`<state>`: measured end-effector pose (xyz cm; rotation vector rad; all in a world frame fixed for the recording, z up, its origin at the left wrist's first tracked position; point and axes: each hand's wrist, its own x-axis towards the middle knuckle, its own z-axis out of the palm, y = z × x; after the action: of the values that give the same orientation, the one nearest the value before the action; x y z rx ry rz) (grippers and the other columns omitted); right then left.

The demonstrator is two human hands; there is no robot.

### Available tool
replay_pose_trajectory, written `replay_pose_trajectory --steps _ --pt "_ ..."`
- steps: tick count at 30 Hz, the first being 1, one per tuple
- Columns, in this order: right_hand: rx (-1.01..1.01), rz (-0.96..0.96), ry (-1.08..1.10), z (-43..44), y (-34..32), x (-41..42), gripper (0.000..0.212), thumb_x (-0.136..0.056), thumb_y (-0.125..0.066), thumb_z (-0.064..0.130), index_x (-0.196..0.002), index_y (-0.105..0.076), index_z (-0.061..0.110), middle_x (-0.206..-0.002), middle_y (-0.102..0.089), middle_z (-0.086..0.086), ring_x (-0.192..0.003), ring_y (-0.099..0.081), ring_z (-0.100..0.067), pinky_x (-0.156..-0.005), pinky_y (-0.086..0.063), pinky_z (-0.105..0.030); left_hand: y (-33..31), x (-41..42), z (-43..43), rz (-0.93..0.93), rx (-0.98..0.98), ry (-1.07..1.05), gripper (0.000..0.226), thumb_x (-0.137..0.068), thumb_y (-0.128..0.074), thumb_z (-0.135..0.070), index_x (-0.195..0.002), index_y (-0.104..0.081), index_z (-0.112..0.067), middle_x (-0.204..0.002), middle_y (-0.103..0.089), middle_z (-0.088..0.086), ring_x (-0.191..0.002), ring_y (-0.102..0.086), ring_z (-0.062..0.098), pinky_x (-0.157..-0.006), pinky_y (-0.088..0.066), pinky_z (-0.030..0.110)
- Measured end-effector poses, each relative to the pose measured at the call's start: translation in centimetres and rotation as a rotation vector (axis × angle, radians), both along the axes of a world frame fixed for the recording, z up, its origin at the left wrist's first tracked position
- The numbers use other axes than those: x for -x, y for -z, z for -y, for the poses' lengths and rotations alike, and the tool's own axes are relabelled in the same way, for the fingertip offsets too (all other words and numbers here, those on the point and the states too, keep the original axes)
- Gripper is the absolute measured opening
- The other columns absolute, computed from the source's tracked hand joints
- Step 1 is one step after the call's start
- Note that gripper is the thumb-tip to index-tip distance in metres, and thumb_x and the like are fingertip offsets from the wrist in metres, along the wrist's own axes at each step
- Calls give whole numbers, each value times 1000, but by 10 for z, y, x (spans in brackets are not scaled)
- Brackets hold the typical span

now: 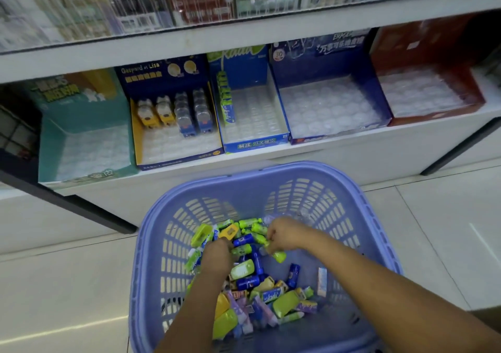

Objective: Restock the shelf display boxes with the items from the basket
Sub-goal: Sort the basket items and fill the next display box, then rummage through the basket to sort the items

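lower shelf (379, 146): white, five open display boxes in one row, side by side
row, left to right: teal box (81, 125), navy-and-yellow box (162, 76), blue-and-green box (254, 142), dark blue box (325, 62), red box (423, 49)
upper shelf (244, 32): white board above the row, blurred packs behind a clear front
floor (67, 285): pale glossy tiles, grey joints
on floor: lavender slotted basket (271, 167), just in front of the lower shelf, below the blue-and-green box
also on floor: black frame bars (89, 211) at the shelf's base
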<state>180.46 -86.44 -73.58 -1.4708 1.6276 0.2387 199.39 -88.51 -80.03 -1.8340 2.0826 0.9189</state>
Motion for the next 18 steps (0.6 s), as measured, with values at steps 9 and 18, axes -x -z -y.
replay_pose_trajectory --steps 9,18 --pt "235 570 317 11 -125 76 26 -77 -75 10 -102 -68 10 -82 -67 2 -73 -62 -6 -70 -50 -16 -115 35 7 -724 -161 -299 34 -82 -71 -5 -113 -60 5 -98 -64 17 -76 -64 21 -65 -56 20" --pt "397 1080 456 -7 -178 119 39 -72 -65 9 -110 -65 2 -107 -69 -12 -91 -67 -13 -74 -55 -22 -223 106 22 -1207 -63 -282 16 -82 -68 -4 -94 -69 -15 -87 -69 9 -71 -69 11 -65 -55 18"
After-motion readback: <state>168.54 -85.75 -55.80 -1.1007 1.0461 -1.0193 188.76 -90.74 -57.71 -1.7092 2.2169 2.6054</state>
